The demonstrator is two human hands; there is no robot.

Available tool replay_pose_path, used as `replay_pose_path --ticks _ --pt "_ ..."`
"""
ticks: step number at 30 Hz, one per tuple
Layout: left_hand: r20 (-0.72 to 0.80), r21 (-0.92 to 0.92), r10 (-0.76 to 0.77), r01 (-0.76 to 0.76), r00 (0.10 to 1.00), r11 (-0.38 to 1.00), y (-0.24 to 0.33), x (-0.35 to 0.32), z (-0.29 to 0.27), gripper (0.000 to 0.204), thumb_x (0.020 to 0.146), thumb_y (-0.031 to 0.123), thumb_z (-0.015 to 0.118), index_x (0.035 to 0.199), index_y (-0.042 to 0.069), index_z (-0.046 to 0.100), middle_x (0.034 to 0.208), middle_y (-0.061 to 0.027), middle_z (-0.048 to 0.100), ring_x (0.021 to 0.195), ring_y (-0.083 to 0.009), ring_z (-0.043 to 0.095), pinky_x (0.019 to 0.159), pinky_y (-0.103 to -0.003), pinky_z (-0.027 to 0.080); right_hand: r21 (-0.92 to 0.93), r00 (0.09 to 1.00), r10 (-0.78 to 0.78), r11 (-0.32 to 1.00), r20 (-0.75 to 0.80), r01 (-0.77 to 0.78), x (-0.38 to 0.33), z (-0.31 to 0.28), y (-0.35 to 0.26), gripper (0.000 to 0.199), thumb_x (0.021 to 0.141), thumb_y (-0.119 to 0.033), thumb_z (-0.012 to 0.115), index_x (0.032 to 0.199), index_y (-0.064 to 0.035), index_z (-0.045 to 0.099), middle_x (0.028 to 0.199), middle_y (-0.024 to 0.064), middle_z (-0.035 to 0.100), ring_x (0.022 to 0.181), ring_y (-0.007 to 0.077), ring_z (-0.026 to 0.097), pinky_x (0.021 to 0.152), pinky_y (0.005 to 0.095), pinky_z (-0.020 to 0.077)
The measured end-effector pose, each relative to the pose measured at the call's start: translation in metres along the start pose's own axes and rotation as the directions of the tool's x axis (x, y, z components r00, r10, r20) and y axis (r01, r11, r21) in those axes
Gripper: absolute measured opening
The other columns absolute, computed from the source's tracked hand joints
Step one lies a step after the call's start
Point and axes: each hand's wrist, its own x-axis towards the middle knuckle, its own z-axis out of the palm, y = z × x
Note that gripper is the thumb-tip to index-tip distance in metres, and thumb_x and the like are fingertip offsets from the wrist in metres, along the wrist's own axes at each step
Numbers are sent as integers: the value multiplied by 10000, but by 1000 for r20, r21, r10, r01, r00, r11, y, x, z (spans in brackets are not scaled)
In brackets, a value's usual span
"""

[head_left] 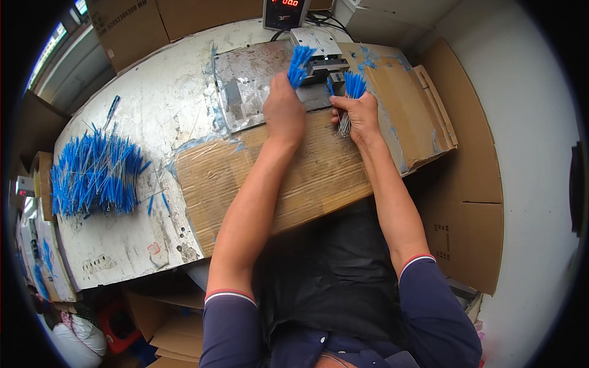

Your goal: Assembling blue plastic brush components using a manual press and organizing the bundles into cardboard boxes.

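My left hand point(283, 113) is closed around a bunch of thin blue sticks point(300, 63), whose blue ends stand up above the fist beside a small metal clamp-like machine point(326, 67). Just in front of that machine, my right hand point(361, 116) grips another bunch of blue-ended wire sticks point(354, 84). Their blue ends point up, and bare silvery wires hang below the fingers. A single blue stick point(331, 87) stands near the right thumb, close to the machine; its lower end is hidden. The left fingers are mostly hidden behind the hand.
A large heap of blue wire sticks point(98, 175) lies on the white worktable point(153, 110) at left, with a pen-like tool point(112, 109) behind it. Flat cardboard point(276, 178) covers the table's front. A box with red digits point(285, 13) stands at the back. Cardboard point(466, 165) leans at right.
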Motion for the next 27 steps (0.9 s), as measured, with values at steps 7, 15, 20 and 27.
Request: replay_pose_path --ticks 7,15,20,27 --pt "-150 -59 -72 64 986 996 -18 5 7 130 955 31 587 1084 31 573 836 -144 676 728 -317 692 660 -446 515 -187 997 -36 982 -67 23 18 8 3 133 749 60 716 712 -7 607 625 84 624 474 161 621 395 301 513" --pt "-128 -95 -104 92 986 991 -17 4 7 74 979 56 586 1052 42 578 831 -116 687 696 -264 700 634 -418 514 -257 994 -49 966 -97 22 25 15 1 126 747 67 713 714 -3 612 638 88 639 490 165 636 399 313 527" --pt "-156 42 -16 23 988 999 -8 3 6 92 986 77 599 1066 40 573 868 -155 693 786 -340 709 680 -465 515 -152 992 -56 988 -113 39 21 11 3 109 786 31 735 758 -1 635 663 89 650 510 164 644 415 307 540" --pt "34 -107 -10 13 999 994 -11 0 6 205 902 -12 605 1096 36 557 922 -236 674 859 -474 653 736 -531 493 223 999 0 975 -39 9 10 3 7 84 866 -39 723 892 19 669 758 107 684 597 179 682 512 305 588"
